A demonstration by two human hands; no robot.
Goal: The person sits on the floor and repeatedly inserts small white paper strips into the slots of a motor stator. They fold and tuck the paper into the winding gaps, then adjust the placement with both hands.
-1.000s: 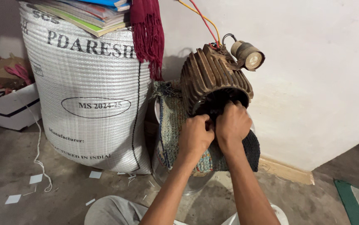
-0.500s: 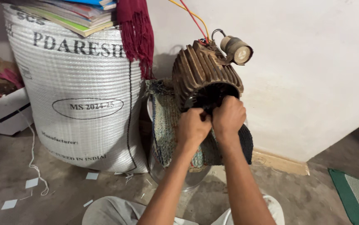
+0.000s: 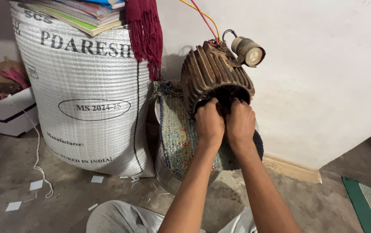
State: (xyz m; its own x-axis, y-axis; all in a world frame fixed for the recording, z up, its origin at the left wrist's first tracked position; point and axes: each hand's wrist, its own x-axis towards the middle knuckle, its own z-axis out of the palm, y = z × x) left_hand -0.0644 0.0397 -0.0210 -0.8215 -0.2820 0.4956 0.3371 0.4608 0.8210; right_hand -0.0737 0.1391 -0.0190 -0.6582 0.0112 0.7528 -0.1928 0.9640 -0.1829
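The fingers (image 3: 214, 103) of both hands are curled into the dark open end of the ribbed motor housing (image 3: 213, 71), with the fingertips hidden inside the opening; what they grip in there cannot be told. The left hand (image 3: 210, 123) and the right hand (image 3: 239, 122) sit side by side, touching each other, knuckles toward the camera, directly below the lower rim of the motor housing. Both bare forearms run down from the motor housing toward the bottom edge of the view. The motor housing is rusty brown, tilted with its open end toward the person, and rests on a woven mat (image 3: 179, 129) draped over a metal vessel (image 3: 168, 179) beneath it. At the upper right of the motor housing, a small cylindrical part (image 3: 248, 51) with a round pale face is attached. Yellow and red wires (image 3: 203, 17) rise from the top of the motor housing. Just left of the motor housing stands 1 large white woven sack (image 3: 86, 90), with a maroon fringed cloth (image 3: 144, 32) hanging over its top edge and a stack of books (image 3: 79, 13) lying on it. Behind the motor housing is a pale wall (image 3: 323, 77). Far left of the motor housing, beyond the sack, sits a white box (image 3: 6, 114) on the concrete floor (image 3: 4, 172), with paper scraps (image 3: 36, 185) scattered near it.
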